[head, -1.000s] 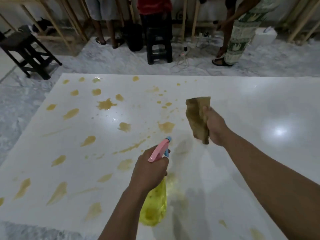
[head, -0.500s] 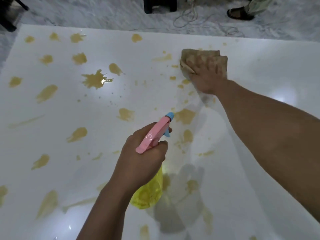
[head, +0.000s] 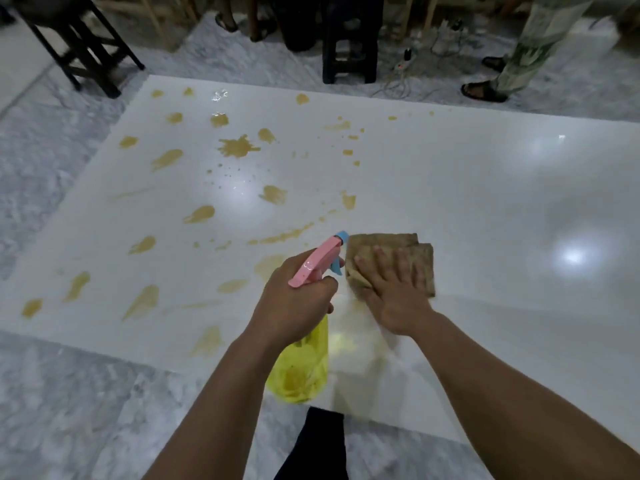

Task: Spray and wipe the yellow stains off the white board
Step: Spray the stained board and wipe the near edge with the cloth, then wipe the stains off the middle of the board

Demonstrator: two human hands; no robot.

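Since half a second ago, the right hand (head: pixel 394 292) has dragged the brown cloth (head: pixel 391 261) from the far middle of the white board (head: pixel 485 209) back toward the near edge, so it now lies just beside the nozzle of the spray bottle (head: pixel 304 362). That hand lies palm down on the cloth with its fingers spread flat and nearly straight, pressing rather than gripping; the folded cloth sticks out beyond the fingertips on the far side and to the right. A pale, faintly yellowish smear blurs the board just near of the hand.

Held above the board's near edge, the bottle is in the left hand (head: pixel 294 306), whose fingers are curled closed around the neck under the pink spray head (head: pixel 317 261). A blue trigger and blue nozzle tip point far and slightly right, toward the cloth. Its clear yellow body hangs below the fist.

Yellow stains (head: pixel 239 147) cover the left half of the board: a large splat far left of centre, many teardrop blots down the left side to the near edge, and small specks toward the far middle. To the right, the board is bare and glossy, with bright light reflections.

Lying on grey marbled floor (head: pixel 52 174), the board takes up most of the view. Beyond its far edge stand a dark stool (head: pixel 348 39), another dark stool (head: pixel 83 46) at far left, wooden frame legs, cables, and the sandalled feet of bystanders (head: pixel 485 90).
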